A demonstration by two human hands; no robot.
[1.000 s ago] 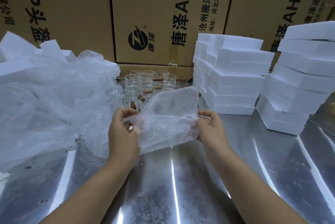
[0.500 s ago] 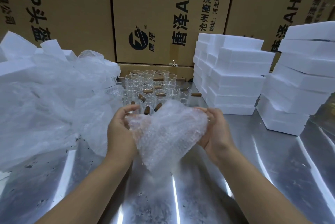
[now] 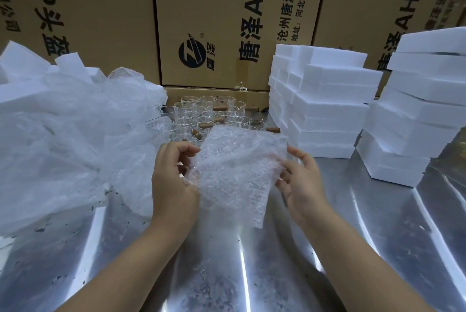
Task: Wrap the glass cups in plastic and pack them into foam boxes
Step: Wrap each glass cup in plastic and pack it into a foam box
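- The left hand (image 3: 174,180) and right hand (image 3: 302,185) each pinch a side edge of the bubble wrap (image 3: 234,173).
- Pull it taut and square before rolling; what it encloses, if anything, is unclear.

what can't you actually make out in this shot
All head view.
Whether the bubble wrap held by the left hand and right hand encloses a cup: its cloudy folds hide it.
Front glass cups, their count: behind the wrap.
Left foam pieces: under plastic sheeting.
Far-right foam boxes: cut by the frame edge.

Front glass cups (image 3: 204,107) partly hidden behind bubble wrap (image 3: 234,173); wrap contents indeterminate. Right foam stack (image 3: 423,115) cut by frame edge.
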